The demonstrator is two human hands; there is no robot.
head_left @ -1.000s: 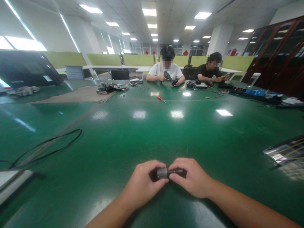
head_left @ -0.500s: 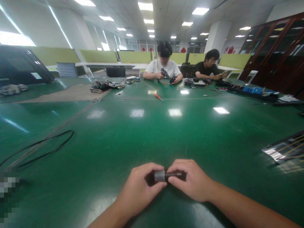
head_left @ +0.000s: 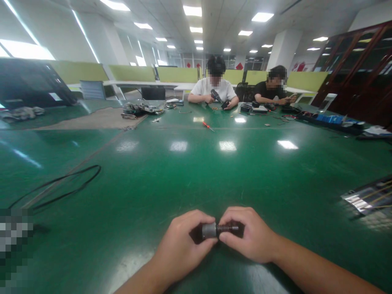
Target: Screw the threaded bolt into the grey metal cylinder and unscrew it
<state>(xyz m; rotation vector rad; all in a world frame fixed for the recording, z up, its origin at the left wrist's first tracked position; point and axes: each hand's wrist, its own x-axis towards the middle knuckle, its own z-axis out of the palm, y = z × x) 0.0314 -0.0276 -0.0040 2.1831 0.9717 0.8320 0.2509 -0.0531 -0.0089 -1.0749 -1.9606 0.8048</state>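
Low in the centre of the head view, just above the green tabletop [head_left: 171, 175], a grey metal cylinder with a thin ribbed shaft [head_left: 209, 230] lies level between my hands. The shaft points right; its dark ridges look like a thread or a coiled spring, I cannot tell which. My left hand [head_left: 186, 239] is closed round the cylinder, thumb and fingers at its upper and lower edges. Where the shaft leaves the cylinder, my right hand [head_left: 249, 234] pinches it. The shaft's pale tip shows inside the curl of my right hand.
A black cable loop [head_left: 76, 188] lies left, and a dark tray with yellow rods [head_left: 370, 198] right. An orange screwdriver [head_left: 207, 126] rests farther off. Across the table one person [head_left: 214, 87] holds a power drill [head_left: 216, 96]; another person [head_left: 272, 90] sits right of them.
The view has shifted slightly, so the surroundings sit a little farther right. Both hands keep their grip on the cylinder and shaft, and more of the ribbed shaft shows.
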